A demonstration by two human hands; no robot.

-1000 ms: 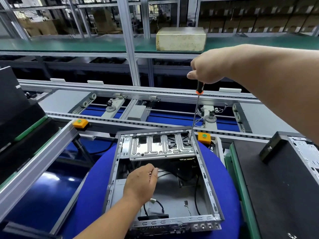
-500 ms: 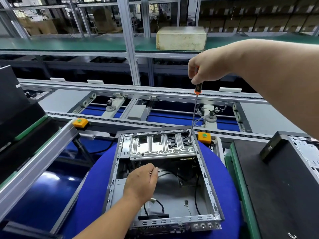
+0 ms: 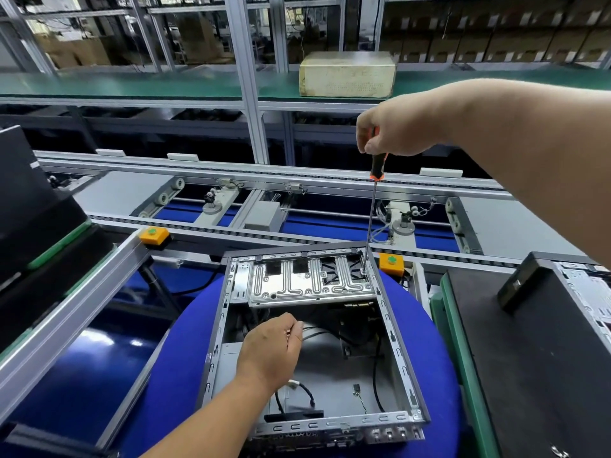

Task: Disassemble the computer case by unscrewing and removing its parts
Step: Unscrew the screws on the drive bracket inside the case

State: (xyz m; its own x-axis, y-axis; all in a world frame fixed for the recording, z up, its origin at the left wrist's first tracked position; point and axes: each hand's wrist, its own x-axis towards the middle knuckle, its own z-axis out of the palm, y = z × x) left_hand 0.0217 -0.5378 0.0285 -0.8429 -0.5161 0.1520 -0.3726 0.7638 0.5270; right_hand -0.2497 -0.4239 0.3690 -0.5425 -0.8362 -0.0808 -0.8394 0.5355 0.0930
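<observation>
Right now the open computer case [image 3: 390,338] lies flat on a round blue mat [image 3: 178,358], lid off, interior facing up. Silver drive bracket [image 3: 307,279] sits across the far end of the case, stamped ribs and cutouts on top. Right hand [image 3: 396,127] is raised well above the case, fingers curled round the top of a black and orange screwdriver [image 3: 378,166]; its long thin shaft runs down nearly upright and the tip sits at the bracket's far right corner, just inside the case's right rail (screw head too small to make out). Left hand [image 3: 271,352] hangs over the middle of the case interior, fingers curled in with the tips together; cannot tell whether it pinches anything or just rests closed. Black cables [image 3: 377,381] lie loose on the grey case floor, one with a white plug near the left wrist. Front ports of the case face the camera at the bottom edge.

Around it: two orange buttons with green tops, orange button [image 3: 153,235] far left of the case and another just beyond the far right corner. A conveyor line [image 3: 264,183] runs across behind. Beige box [image 3: 347,74] sits on the green shelf [image 3: 132,84] further back. Another dark case [image 3: 545,342] lies to the right on a green-edged tray
</observation>
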